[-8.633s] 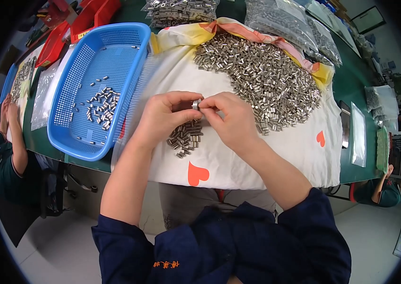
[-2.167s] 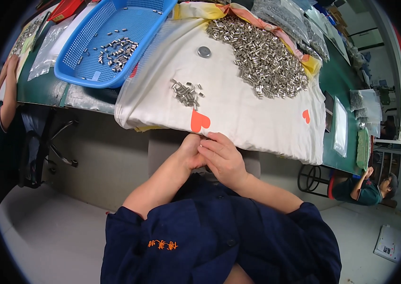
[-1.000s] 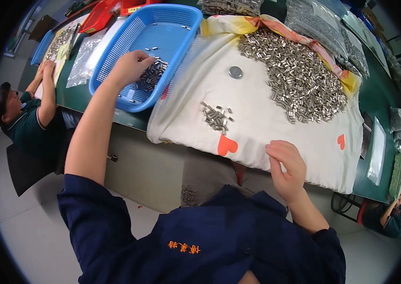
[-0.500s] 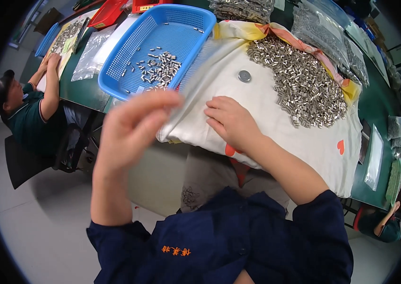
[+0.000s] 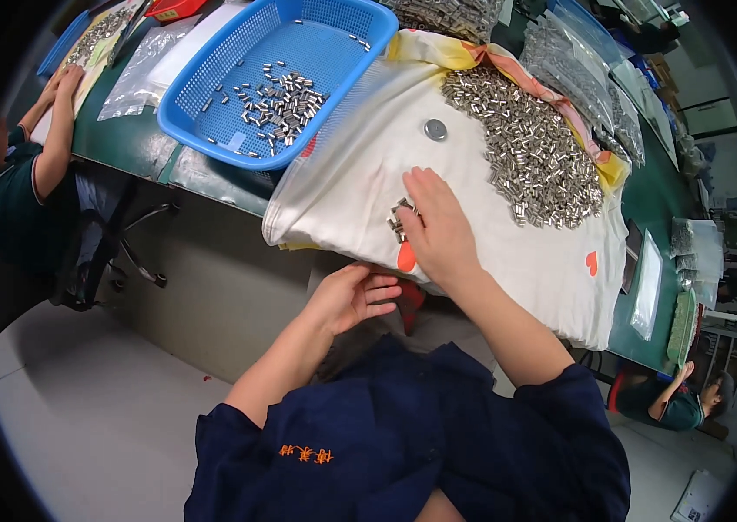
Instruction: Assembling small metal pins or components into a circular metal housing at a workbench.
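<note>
My right hand point(image 5: 441, 222) lies on the white cloth point(image 5: 508, 270), fingers stretched out, beside a small cluster of short metal tubes point(image 5: 398, 219). Some of that cluster is hidden under the thumb side. Just below the cloth's front edge, my left hand point(image 5: 354, 296) is palm up with its fingers apart, holding nothing. A large heap of the same metal tubes point(image 5: 538, 148) covers the cloth's far right part. Between the heap and the blue basket sits a round grey metal disc point(image 5: 435, 130). More loose tubes point(image 5: 286, 100) lie in the blue perforated basket point(image 5: 203, 139) at the upper left.
Clear plastic bags full of parts point(image 5: 564, 65) stand behind the heap. A flat plastic bag point(image 5: 645, 287) and a green tray point(image 5: 682, 326) are at the right. Co-workers sit at the far left and lower right. A red bin point(image 5: 175, 9) stands at the back left.
My left hand has come down from beside the basket to below the cloth's front edge. A small cluster of tubes now shows beside my right hand. The view has shifted slightly.
</note>
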Tool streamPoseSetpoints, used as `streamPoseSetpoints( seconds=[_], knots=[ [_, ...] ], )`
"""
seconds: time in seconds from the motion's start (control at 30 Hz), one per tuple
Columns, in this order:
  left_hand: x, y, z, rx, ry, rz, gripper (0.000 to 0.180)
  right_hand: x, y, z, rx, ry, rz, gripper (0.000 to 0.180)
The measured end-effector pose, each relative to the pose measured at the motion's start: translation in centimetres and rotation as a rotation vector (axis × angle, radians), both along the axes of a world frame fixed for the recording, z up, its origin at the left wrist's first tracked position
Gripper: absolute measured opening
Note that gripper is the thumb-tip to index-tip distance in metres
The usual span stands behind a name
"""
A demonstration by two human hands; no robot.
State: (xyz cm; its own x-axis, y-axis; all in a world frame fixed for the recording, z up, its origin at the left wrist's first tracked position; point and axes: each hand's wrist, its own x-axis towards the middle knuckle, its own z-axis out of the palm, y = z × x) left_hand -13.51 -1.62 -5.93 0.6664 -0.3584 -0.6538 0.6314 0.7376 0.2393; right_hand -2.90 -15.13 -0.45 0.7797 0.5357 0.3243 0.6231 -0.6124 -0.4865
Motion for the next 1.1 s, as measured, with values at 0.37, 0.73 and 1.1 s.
streamPoseSetpoints(
  seconds=[0.37, 0.73, 1.1],
  knots=[
    [2.8, -0.9, -1.0, -0.531, -0.1, -0.164, 0.054, -2.8, 0.9, -0.2, 0.083, -0.049, -0.02, 0.018],
    [2.1, -2.6, -1.9, -0.643, -0.101, 0.09, 0.038, -5.8, -1.2, -0.7, 0.118, -0.094, 0.155, 0.02],
    [2.1, -2.3, -1.8, -0.719, -0.006, 0.048, 0.042, -5.6, -3.3, 1.2, 0.11, -0.047, 0.288, 0.028]
  ],
)
